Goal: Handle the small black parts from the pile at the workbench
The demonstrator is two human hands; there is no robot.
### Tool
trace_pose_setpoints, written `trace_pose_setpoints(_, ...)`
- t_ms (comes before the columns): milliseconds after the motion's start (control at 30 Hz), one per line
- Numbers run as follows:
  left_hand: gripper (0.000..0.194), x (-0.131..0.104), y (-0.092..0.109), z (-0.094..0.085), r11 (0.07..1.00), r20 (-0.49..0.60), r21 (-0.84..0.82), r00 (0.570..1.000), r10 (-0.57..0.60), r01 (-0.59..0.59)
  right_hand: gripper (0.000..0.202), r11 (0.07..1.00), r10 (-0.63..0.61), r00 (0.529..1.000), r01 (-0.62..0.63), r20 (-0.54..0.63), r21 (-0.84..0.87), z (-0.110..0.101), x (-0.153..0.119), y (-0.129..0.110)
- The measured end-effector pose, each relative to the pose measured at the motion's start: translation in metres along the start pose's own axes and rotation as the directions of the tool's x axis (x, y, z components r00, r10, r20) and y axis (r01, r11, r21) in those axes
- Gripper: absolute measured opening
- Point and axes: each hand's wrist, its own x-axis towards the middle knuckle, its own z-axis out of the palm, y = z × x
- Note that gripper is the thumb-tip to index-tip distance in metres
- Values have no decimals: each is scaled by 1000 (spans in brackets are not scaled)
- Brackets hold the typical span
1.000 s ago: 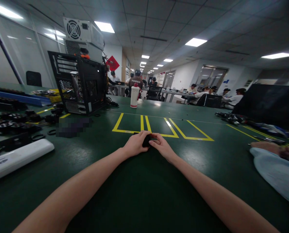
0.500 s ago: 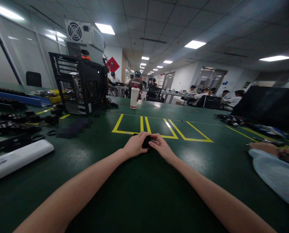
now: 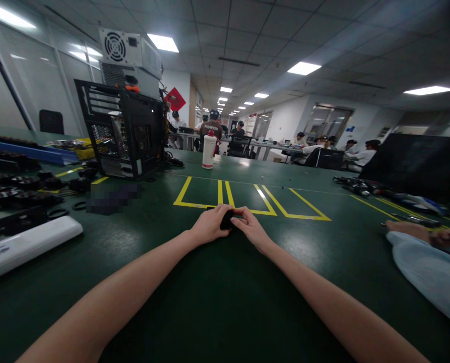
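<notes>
- A long white bar (image 3: 31, 247) lies on the green counter (image 3: 225, 302).
- The left hand (image 3: 210, 224) holds a small black thing (image 3: 227, 220) near the yellow tape (image 3: 220, 191).
- The right hand (image 3: 252, 228) curls beside it; I can't tell if it grips.

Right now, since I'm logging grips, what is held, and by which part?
A small black object: the left hand wraps its body; the right hand is at its right end, grip unclear.

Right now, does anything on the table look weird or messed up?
Yes: a dark thing left of the left hand looks blocky, like big pixels, so I can't tell what it is. I see no spill.
</notes>
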Motion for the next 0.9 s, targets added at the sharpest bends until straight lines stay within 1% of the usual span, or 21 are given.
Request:
trace_pose_setpoints(67, 60, 0, -1, 1, 1000, -2, 2, 1000, 3, -3, 26, 999, 27, 1000, -27, -11, -21, -1, 1, 0)
trace_pose_setpoints(133, 61, 1, -2, 1, 1000, 0, 4, 1000, 3, -3, 28, 999, 42, 999, -42, 1, -14, -1, 0, 1)
trace_pose_setpoints(267, 61, 1, -2, 2, 1000, -1, 2, 1000, 1, -1, 33, 999, -9, 999, 7, 50, 41, -2, -2, 2)
trace_pose_setpoints(433, 61, 1, -1, 2, 1000, -2, -3, 1000, -7, 7, 23, 1000, -13, 1000, 13, -14, -6, -1, -2, 4)
trace_pose_setpoints(533, 61, 1, 0, 1, 1000, 10, -8, 1000, -19, 19, 27, 999, 18, 999, -19, -30, -41, -2, 0, 5)
trace_pose_setpoints(633, 62, 1, 0, 0, 1000, 15, -7, 1000, -19, 20, 31, 998, 55, 998, -55, -14, -31, -3, 1, 6)
trace_pose_setpoints(767, 61, 1, 0, 0, 1000, 7, -4, 1000, -11, 11, 31, 999, 15, 999, -17, 36, 36, -2, -1, 5)
trace_pose_setpoints(900, 61, 1, 0, 0, 1000, 8, -7, 1000, -22, 22, 25, 999, 3, 1000, -4, 12, 37, 0, -3, 2)
